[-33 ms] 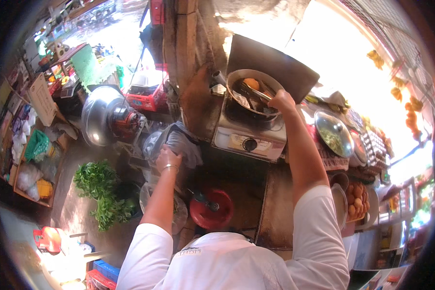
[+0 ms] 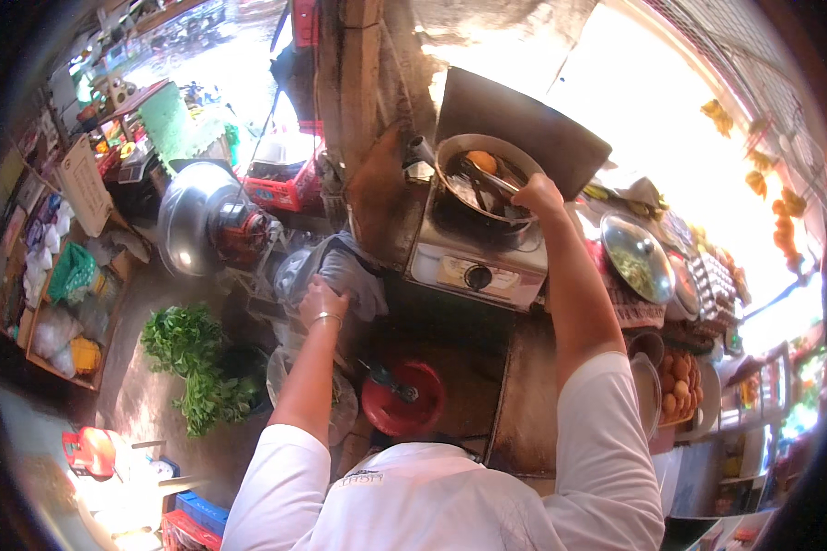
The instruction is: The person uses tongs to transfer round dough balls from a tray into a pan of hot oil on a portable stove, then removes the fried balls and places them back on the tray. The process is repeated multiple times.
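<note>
My right hand (image 2: 540, 195) is closed around metal tongs (image 2: 494, 178), which reach down into a deep round pan (image 2: 513, 219). An orange-brown round piece of food (image 2: 482, 162) lies in the pan near the tongs' tips, beside dark pieces too unclear to name. Beneath the pan is a metal gas stove (image 2: 478, 275) with a black knob at its front and a raised panel behind. Off to the left, my left hand (image 2: 324, 301) has its fingers curled on a grey cloth (image 2: 358, 280); part of its grip is hidden.
Below the stove sits a red basin (image 2: 423, 413). Leafy greens (image 2: 188, 340) and a large silver bowl-shaped thing (image 2: 188, 216) stand left. On the right are a glass-lidded pan (image 2: 634, 257), egg trays (image 2: 708, 275) and a basket of brown round items (image 2: 678, 381).
The view has shifted slightly, so the stove and pan appear a little further right. The tongs have moved slightly within the pan. My left hand stays on the grey cloth.
</note>
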The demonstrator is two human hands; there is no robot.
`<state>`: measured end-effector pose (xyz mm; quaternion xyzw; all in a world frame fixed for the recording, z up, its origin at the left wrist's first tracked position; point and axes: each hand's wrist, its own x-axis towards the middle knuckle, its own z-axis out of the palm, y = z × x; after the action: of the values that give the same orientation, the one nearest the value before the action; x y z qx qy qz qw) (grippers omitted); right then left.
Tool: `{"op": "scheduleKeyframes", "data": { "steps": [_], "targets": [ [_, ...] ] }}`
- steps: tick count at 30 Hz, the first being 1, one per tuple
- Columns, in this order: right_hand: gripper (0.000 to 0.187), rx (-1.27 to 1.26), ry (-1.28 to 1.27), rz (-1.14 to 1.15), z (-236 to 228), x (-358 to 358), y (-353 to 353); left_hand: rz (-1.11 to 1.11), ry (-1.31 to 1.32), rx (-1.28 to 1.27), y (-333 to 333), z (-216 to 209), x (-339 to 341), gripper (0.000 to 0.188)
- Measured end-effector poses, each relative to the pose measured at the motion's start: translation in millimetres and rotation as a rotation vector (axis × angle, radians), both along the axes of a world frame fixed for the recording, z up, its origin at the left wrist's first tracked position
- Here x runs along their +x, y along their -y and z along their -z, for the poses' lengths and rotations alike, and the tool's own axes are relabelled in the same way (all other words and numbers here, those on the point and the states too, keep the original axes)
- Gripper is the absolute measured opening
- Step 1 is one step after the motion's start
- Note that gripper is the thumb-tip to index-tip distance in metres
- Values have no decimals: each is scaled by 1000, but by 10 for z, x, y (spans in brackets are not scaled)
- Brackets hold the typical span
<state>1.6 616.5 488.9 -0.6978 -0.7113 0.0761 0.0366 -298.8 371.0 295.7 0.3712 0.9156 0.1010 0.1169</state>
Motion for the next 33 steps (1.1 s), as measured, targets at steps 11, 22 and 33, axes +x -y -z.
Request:
{"op": "scheduleKeyframes", "data": {
  "steps": [11, 22, 33],
  "targets": [
    [50, 361, 169, -269, -67, 172, 12, 18, -22, 73, -72, 140, -88, 73],
    [39, 542, 265, -229, -305, 539, 483, 38, 28, -10, -99, 135, -95, 77],
    [46, 592, 263, -219, -389, 712, 863, 12, -4, 71, -84, 129, -56, 69]
  ]
}}
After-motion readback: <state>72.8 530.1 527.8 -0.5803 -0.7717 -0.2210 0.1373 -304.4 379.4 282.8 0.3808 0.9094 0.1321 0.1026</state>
